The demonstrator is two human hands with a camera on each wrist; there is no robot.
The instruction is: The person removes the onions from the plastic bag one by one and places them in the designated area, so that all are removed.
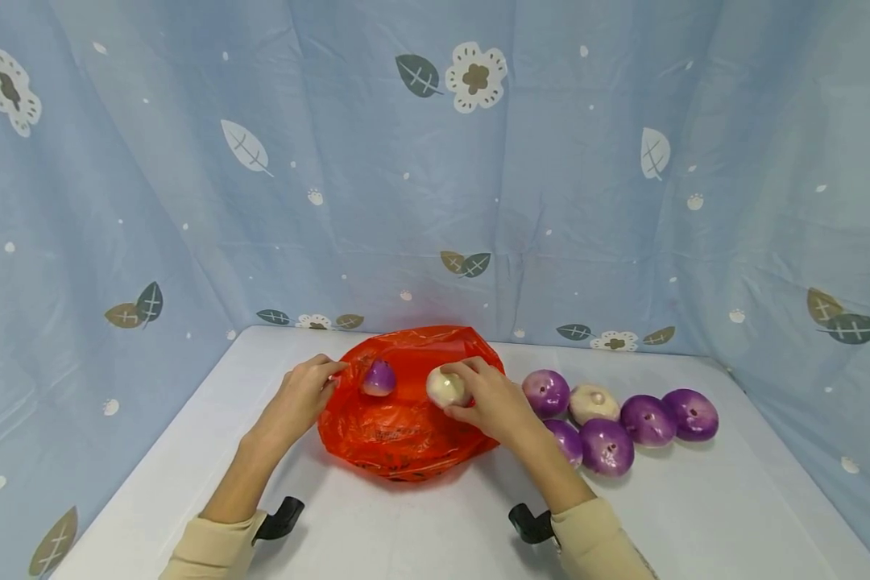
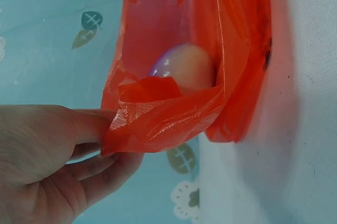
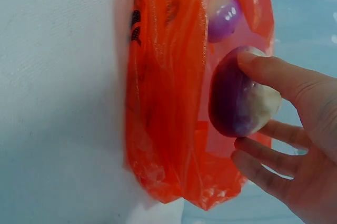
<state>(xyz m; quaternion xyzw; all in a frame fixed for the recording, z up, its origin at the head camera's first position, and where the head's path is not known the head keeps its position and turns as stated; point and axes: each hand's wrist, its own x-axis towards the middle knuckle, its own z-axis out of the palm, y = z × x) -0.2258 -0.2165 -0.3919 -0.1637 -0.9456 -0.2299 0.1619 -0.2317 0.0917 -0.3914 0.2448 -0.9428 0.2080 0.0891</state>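
Note:
A red plastic bag [image 1: 406, 439] lies on the table with its mouth spread wide. My left hand [image 1: 306, 395] pinches the bag's left rim between thumb and fingers, as the left wrist view shows up close. One purple-and-white turnip [image 1: 379, 379] sits inside the bag toward its left side. Over the right part of the bag's mouth, my right hand [image 1: 489, 399] grips a second turnip [image 1: 447, 387], its pale end facing up. In the right wrist view this held turnip [image 3: 231, 97] shows a deep purple half, thumb on one side and fingers on the other.
Several more turnips [image 1: 607, 447] cluster on the white table [image 1: 696, 515] to the right of the bag, mostly purple side up, one pale side up [image 1: 593, 403]. A blue patterned curtain [image 1: 377, 177] hangs along the back and sides. Black wrist mounts [image 1: 279, 519] sit at both cuffs.

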